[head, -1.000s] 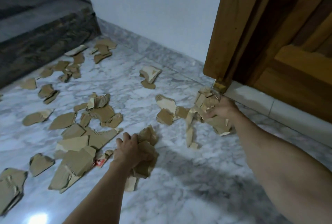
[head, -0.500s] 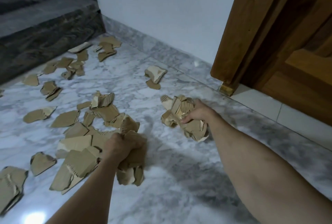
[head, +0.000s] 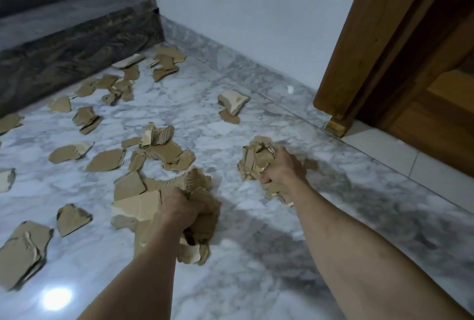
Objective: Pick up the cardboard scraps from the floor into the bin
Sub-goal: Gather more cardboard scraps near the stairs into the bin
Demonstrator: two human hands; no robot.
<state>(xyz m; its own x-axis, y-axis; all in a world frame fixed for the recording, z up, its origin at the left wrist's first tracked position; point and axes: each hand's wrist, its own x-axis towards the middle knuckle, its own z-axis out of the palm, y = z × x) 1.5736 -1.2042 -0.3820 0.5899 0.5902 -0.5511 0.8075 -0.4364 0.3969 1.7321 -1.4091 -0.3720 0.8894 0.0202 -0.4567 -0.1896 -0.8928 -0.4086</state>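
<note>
Marble floor (head: 256,255), white with grey veins, a pale wall behind it. Left hand (head: 183,210) has its fingers curled tight round a crumpled wad of cardboard (head: 202,219), bits hanging out below the fist. Right hand (head: 283,168) grips another bunch of scraps (head: 255,160) the same way, low over the floor. Loads more loose scraps (head: 105,160) lie scattered to the left, running up to a dark stone step (head: 77,45). Wooden door (head: 410,50) stands off to the right. Can't see any bin.

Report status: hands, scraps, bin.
Both hands, left and right, grip scrap bundles. Many scraps on floor. Bin not in view.
</note>
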